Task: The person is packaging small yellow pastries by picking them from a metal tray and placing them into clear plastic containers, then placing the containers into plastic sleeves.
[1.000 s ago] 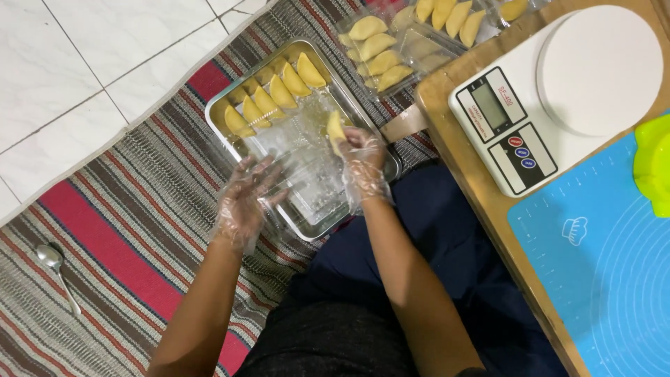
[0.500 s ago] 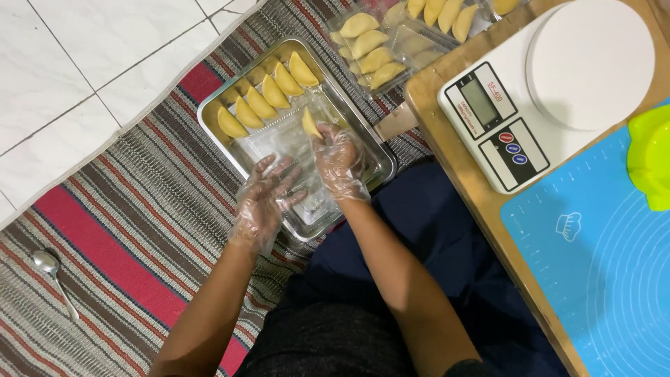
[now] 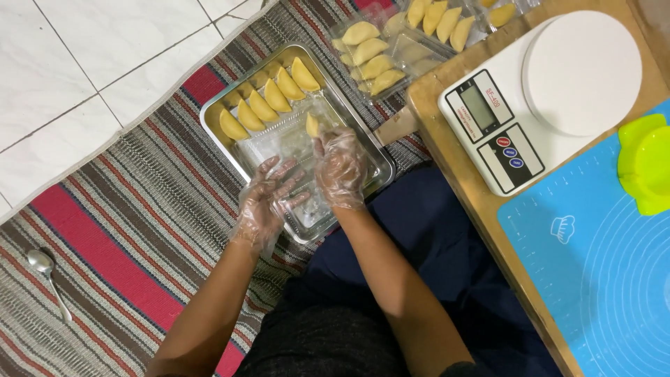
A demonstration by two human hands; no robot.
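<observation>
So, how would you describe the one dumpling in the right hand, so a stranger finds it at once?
Find the metal tray on the striped mat. A row of yellow dumplings lines its far edge. The one dumpling sits apart from that row, pinched in the fingertips of the gloved right hand, over clear plastic.

1. White floor tiles (image 3: 84, 77) with thin dark grout lines lay up and left of the hands.
2. A striped woven mat (image 3: 125, 237) in red, grey and black covered the floor beneath them.
3. A low wooden table (image 3: 447, 146) stood to their right.
</observation>
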